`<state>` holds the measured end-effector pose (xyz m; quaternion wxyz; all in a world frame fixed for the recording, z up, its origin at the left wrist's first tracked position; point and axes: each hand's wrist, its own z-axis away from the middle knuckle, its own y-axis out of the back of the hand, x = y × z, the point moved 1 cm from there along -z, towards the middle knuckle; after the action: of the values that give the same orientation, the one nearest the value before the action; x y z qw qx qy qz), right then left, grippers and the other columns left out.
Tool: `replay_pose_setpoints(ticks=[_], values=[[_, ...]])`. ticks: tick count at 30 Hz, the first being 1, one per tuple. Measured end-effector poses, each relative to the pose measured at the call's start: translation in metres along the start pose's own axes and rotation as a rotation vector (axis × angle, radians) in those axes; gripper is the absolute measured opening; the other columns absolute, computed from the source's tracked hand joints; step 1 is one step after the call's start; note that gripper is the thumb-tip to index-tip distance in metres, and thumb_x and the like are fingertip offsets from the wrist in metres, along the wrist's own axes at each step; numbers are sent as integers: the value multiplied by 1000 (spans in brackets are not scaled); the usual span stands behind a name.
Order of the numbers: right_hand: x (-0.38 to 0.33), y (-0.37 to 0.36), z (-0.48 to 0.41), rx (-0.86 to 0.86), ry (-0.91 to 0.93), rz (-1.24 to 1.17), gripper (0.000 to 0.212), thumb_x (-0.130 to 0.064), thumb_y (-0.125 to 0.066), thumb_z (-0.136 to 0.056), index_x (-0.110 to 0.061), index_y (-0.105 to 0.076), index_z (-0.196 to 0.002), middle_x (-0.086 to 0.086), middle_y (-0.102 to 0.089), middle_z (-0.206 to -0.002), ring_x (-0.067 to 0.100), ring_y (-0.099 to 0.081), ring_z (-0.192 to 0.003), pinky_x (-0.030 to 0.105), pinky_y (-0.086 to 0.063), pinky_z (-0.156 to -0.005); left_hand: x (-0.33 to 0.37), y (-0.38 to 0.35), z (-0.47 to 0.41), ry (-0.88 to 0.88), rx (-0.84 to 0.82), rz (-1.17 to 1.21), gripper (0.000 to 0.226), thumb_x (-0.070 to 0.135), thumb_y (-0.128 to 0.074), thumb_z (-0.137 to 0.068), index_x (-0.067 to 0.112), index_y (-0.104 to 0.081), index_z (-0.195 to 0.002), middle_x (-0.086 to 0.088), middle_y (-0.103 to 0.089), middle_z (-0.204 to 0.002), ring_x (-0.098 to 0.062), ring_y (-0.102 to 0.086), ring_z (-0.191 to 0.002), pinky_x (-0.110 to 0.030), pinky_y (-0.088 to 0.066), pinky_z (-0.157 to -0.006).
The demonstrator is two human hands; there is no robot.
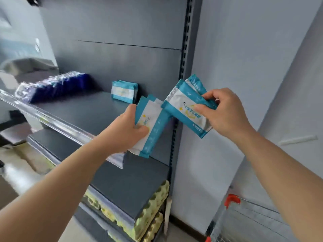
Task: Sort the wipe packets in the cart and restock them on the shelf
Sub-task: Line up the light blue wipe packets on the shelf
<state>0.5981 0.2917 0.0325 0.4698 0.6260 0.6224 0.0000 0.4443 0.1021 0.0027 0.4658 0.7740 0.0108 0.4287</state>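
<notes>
My left hand [130, 130] grips a small stack of teal-and-white wipe packets [153, 126] at the right end of the grey shelf [83, 112]. My right hand [225, 112] pinches two more teal packets [183, 109] just to the right, tilted and overlapping the left stack. A few teal packets [124, 91] stand upright against the shelf's back panel. A row of dark blue packets [57, 88] stands farther left on the same shelf. The wire cart [244, 222] with red corners shows at the bottom right, below my right forearm.
A clear plastic rail [57, 124] runs along the shelf's front edge. Lower grey shelves [129, 187] step outward beneath it, with yellow-green egg cartons [153, 215] under them. A slotted upright [185, 49] and a pale wall [244, 67] stand to the right.
</notes>
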Motion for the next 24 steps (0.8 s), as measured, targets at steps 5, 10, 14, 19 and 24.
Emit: replay_pose_setpoints(ticks=[5,10,14,19,24], values=[[-72,-73,-30,-42,-18,20,20,-21,-71,-83,-17,-64,-101,1,-48,-110,10,-51,-90,20,-39,-78,-64,84,-16,30,53,-100,27,20,-53,-87,16,-41,-110,1,-55,-88,-15,-54,-72,-30,-44,-61],[-90,-129,-62,-137,-77,110,21,-20,-66,-87,-15,-62,-107,-1,-43,-108,12,-50,-88,20,-35,-75,-113,124,-57,0,54,-141,41,11,-55,-89,16,-43,-128,0,-59,-101,-19,-56,-82,-28,-42,-67],[-85,-166,-87,-231,-118,194,16,-19,-65,-87,-16,-64,-103,2,-45,-109,16,-52,-87,22,-36,-71,-140,136,-102,-20,34,-106,44,10,-57,-90,18,-44,-131,0,-62,-111,-20,-62,-92,-34,-53,-76],[-70,-201,-118,-373,-180,263,17,-15,-67,-84,-16,-65,-101,2,-53,-113,16,-56,-86,25,-42,-71,-168,136,-161,-50,-97,22,56,2,-66,-84,25,-41,-129,2,-62,-115,-18,-65,-98,-35,-57,-80],[-55,-213,-145,-506,-307,308,18,-16,-70,-81,-18,-62,-97,-4,-59,-89,14,-56,-71,26,-46,-62,-188,131,-211,-71,-176,-17,70,-1,-80,-69,21,-49,-128,2,-59,-107,-17,-58,-101,-27,-47,-85]])
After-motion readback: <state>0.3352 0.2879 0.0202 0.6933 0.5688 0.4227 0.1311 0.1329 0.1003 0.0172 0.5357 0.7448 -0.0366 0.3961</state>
